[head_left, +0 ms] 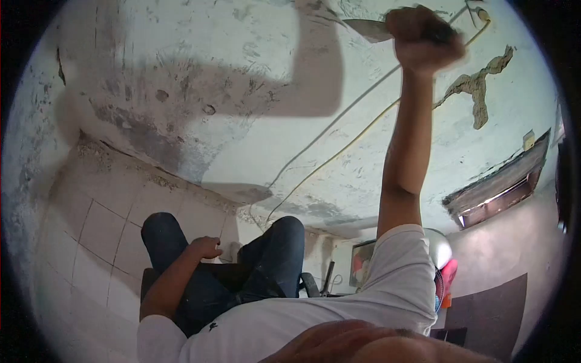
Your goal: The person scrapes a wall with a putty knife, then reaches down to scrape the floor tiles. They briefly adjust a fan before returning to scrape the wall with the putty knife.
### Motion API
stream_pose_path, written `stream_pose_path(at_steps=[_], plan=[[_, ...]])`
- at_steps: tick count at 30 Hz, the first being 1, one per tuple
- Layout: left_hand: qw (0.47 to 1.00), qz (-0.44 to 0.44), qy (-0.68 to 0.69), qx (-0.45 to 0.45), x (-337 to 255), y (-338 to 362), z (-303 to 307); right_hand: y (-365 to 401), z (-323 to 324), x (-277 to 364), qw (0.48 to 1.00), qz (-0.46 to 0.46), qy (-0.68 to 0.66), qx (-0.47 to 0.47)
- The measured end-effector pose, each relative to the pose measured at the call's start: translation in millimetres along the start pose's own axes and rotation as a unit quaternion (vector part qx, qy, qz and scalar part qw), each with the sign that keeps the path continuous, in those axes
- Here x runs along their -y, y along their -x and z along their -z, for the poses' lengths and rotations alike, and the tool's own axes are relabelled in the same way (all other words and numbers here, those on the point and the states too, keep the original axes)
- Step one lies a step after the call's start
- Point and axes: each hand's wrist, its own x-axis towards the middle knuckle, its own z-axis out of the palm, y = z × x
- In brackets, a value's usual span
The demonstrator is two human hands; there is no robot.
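High on the wall, my right hand [423, 45] is wrapped round the dark handle of a putty knife [370, 29], slightly blurred. Its metal blade points left, close over the whitish wall [254, 130], which has scuffs and grey patches. A cable [339, 154] runs up the wall behind my raised forearm. Low at the left, my left hand [204, 247] lies over my lap near my knees, with loosely bent fingers a little apart and nothing visible in them.
A jagged hole in the plaster [480, 100] lies right of my raised arm. Farther right is a recessed opening [499, 196] in the wall. Below me spreads a tiled floor [103, 242], with crumbled debris [160, 178] along the wall's foot. A red object [448, 275] sits behind my right shoulder.
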Motion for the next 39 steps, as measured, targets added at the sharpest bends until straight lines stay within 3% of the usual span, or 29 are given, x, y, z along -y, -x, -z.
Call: stream_pose_path(at_steps=[1, 3, 6, 8, 10, 11, 12, 14, 15, 20, 22, 26, 27, 28, 31, 33, 34, 36, 39], plan=[[1.0, 0.011, 0.014, 0.014, 2.4, -4.1, -4.2, 7.4, 10.8, -39.7, 0.996, -0.012, -0.085, -0.026], [0.999, 0.018, 0.009, 0.031, -12.2, 12.5, 7.1, 12.7, -5.9, -48.1, 0.965, -0.162, 0.171, -0.112], [1.0, 0.013, 0.008, 0.024, -7.3, 13.3, 8.3, 7.1, -6.5, -13.5, 0.972, -0.133, 0.119, -0.151], [1.0, 0.01, 0.007, 0.015, -8.7, 11.4, 9.1, 5.8, 11.6, -5.6, 0.991, -0.095, 0.054, -0.078], [1.0, 0.018, 0.001, 0.021, -7.1, 7.6, 5.9, 8.8, 7.3, -40.0, 0.967, -0.201, 0.138, -0.075], [1.0, 0.022, -0.003, 0.022, -7.8, 6.4, 7.1, -3.1, -14.9, -22.2, 0.95, -0.196, 0.237, -0.06], [1.0, 0.023, -0.006, 0.016, -4.8, 6.1, 11.4, -8.7, -24.2, -3.8, 0.951, -0.19, 0.239, -0.059], [1.0, 0.007, -0.001, 0.009, -6.4, 9.1, 7.6, -11.6, -33.6, 20.6, 0.997, -0.032, 0.03, -0.06], [1.0, 0.016, -0.002, 0.004, -4.3, 3.0, 3.1, -13.2, -31.0, 13.3, 0.998, -0.034, 0.029, -0.053], [0.999, 0.034, 0.012, 0.0, -7.8, 12.6, 11.4, 30.5, 6.2, -50.6, 0.928, -0.296, 0.214, -0.073], [0.999, 0.025, -0.017, 0.037, -11.2, 11.4, 10.5, 29.3, -6.1, -22.9, 0.971, -0.171, 0.101, -0.134], [0.999, 0.039, -0.027, 0.027, -12.1, 13.7, 9.2, 18.2, -2.7, -23.7, 0.973, -0.133, 0.174, -0.079], [0.999, 0.027, -0.012, 0.027, -8.7, 10.2, 8.5, 13.0, -1.6, -20.1, 0.962, -0.175, 0.179, -0.11], [0.999, 0.027, -0.017, 0.029, -8.8, 12.1, 8.8, 6.8, -15.8, -11.0, 0.956, -0.14, 0.217, -0.14], [1.0, 0.007, -0.02, 0.021, -9.5, 6.1, 10.9, 20.6, 18.3, 13.6, 0.99, -0.086, 0.005, -0.107], [0.999, 0.024, 0.003, 0.026, -6.2, 2.8, 5.1, 24.4, 21.2, -16.9, 0.988, -0.114, 0.041, -0.097], [0.999, 0.024, -0.002, 0.036, -7.3, 7.3, 1.0, 24.7, 10.7, -35.4, 0.971, -0.149, 0.16, -0.095], [1.0, 0.023, -0.008, 0.003, -9.1, 10.2, 6.3, 18.1, 8.7, -22.8, 0.969, -0.16, 0.171, -0.076], [1.0, 0.025, -0.009, 0.006, -1.2, 6.2, 3.6, 19.5, -8.3, -3.9, 0.979, -0.107, 0.105, -0.14]])
